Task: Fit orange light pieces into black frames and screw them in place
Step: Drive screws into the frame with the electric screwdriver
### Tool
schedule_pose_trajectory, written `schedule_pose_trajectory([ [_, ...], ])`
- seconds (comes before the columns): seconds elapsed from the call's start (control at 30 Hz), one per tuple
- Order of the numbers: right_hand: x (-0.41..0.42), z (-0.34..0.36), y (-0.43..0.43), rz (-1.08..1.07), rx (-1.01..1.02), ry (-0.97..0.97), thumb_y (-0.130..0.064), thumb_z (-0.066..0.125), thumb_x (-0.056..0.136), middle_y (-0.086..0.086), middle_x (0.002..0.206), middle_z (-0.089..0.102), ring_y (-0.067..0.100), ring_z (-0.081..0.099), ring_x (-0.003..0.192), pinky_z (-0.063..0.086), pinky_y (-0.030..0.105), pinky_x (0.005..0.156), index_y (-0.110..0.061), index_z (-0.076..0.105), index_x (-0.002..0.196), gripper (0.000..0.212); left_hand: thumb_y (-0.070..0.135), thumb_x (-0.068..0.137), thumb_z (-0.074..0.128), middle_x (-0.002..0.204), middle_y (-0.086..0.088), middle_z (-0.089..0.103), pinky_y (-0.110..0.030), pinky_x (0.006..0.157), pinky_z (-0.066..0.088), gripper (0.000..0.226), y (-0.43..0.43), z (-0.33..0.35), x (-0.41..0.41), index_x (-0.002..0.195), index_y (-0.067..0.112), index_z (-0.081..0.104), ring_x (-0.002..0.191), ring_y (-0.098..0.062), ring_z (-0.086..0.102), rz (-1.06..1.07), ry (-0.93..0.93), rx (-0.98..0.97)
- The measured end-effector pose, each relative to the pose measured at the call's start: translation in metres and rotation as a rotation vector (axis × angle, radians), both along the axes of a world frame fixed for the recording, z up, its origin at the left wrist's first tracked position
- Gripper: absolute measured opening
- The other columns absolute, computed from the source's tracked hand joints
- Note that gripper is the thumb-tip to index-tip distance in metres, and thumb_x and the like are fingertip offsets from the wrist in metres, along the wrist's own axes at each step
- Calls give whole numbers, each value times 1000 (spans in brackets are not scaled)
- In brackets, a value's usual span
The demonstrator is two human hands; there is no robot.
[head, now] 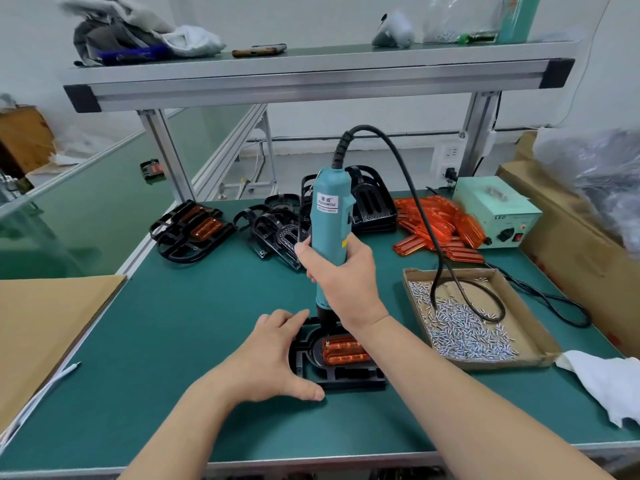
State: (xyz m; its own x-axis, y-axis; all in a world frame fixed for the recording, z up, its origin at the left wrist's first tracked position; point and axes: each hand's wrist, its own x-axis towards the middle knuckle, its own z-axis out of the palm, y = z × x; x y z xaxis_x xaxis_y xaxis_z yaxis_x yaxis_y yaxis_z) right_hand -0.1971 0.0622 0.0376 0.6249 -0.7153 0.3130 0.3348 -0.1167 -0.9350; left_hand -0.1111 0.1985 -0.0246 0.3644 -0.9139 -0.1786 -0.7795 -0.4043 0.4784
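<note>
A black frame (pixel 341 374) lies on the green mat near the front, with an orange light piece (pixel 344 349) seated in it. My left hand (pixel 273 355) holds the frame's left side, fingers on the far edge and thumb along the near edge. My right hand (pixel 341 275) grips a teal electric screwdriver (pixel 329 216) upright, its black tip down on the frame's far edge behind the orange piece. The bit itself is hidden by my wrist.
Behind lie a pile of empty black frames (pixel 277 233), finished frames (pixel 192 230), loose orange pieces (pixel 440 223), and a power box (pixel 495 211). A cardboard tray of screws (pixel 467 327) sits right, crossed by the screwdriver's cable (pixel 436 258). White cloth (pixel 609 382) far right, cardboard (pixel 45 327) left.
</note>
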Motion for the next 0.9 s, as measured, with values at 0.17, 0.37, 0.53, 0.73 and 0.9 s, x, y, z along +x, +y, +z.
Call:
schedule_pose_trajectory([
  [0.17, 1, -3, 4, 18, -19, 25, -19, 77, 83, 1, 66, 56, 18, 49, 64, 48, 41, 66, -6, 63, 82, 19, 80, 47, 71, 124, 15, 30, -26, 107, 34, 133, 0, -2, -1, 157, 29, 15, 115, -8, 27, 5, 6, -7],
  [0.37, 4, -5, 7, 36, -55, 65, -30, 76, 79, 20, 72, 55, 23, 48, 64, 50, 51, 64, -6, 61, 83, 28, 78, 48, 73, 120, 16, 32, -22, 103, 33, 129, 0, -2, -1, 155, 32, 18, 113, -8, 27, 7, 17, -38],
  [0.53, 8, -8, 11, 88, -114, 108, -33, 75, 77, -1, 66, 52, 18, 48, 63, 48, 42, 61, -13, 59, 77, 26, 74, 49, 75, 120, 16, 34, -24, 102, 37, 120, 0, -1, -2, 151, 33, 26, 112, -8, 30, 11, 15, -63],
  [0.73, 9, -11, 13, 130, -161, 138, -35, 74, 76, -9, 64, 49, 12, 44, 61, 43, 28, 59, -16, 56, 74, 27, 72, 49, 75, 122, 16, 36, -24, 100, 39, 111, 1, 0, -4, 146, 39, 32, 111, -8, 31, 8, 22, -91],
  [0.9, 10, -13, 17, 160, -159, 136, -31, 71, 74, -11, 61, 42, 12, 37, 59, 38, 28, 57, -28, 46, 63, 28, 69, 49, 76, 126, 13, 38, -29, 100, 42, 107, 0, 3, -6, 144, 43, 33, 111, -10, 34, 10, 36, -115],
])
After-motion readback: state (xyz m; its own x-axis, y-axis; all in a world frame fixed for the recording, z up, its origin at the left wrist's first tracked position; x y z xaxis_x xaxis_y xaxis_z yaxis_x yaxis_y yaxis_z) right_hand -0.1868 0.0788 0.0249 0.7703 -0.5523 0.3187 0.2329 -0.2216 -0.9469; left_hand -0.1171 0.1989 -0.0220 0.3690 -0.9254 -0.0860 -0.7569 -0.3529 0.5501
